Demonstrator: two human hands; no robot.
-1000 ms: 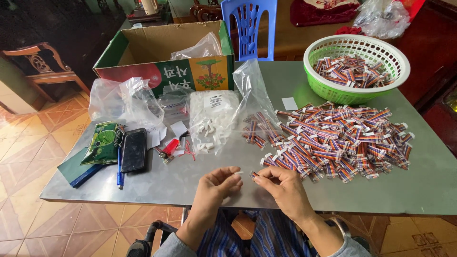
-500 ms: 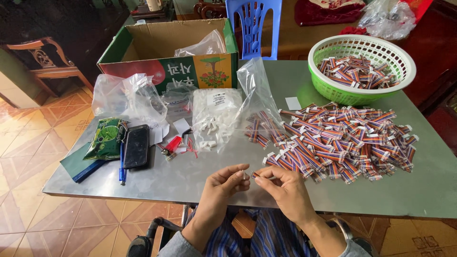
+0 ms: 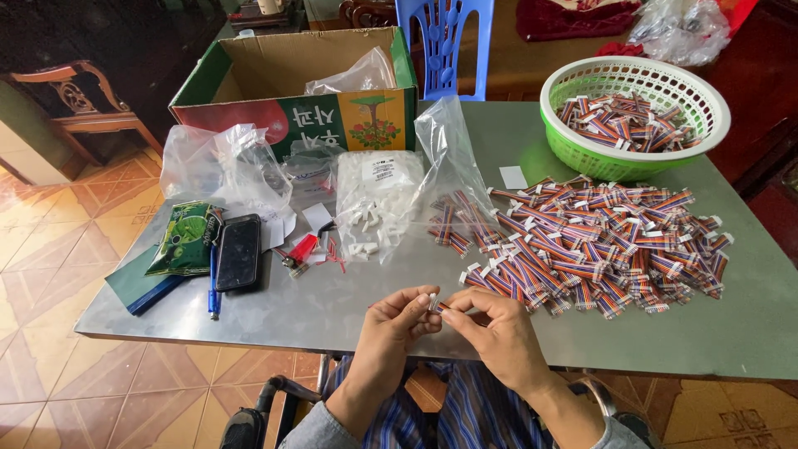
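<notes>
Left hand [image 3: 397, 320]: fingertips pinch the white connector [image 3: 434, 303].
Right hand [image 3: 490, 326]: fingertips pinch the same connector.
Connector axis: too small to tell.
Pile [image 3: 582, 245]: on the desk [image 3: 332, 303], just beside.

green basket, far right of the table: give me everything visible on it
The green basket is round and looks like moulded plastic, with slotted lattice walls and a thicker rolled rim. It stands upright on the grey table at the far right corner, its far side near the table's edge. Inside lies a loose heap of short striped ribbon cable pieces with white end connectors, filling only the bottom. The big cable pile on the table lies just in front of it. Neither hand touches it.
</notes>
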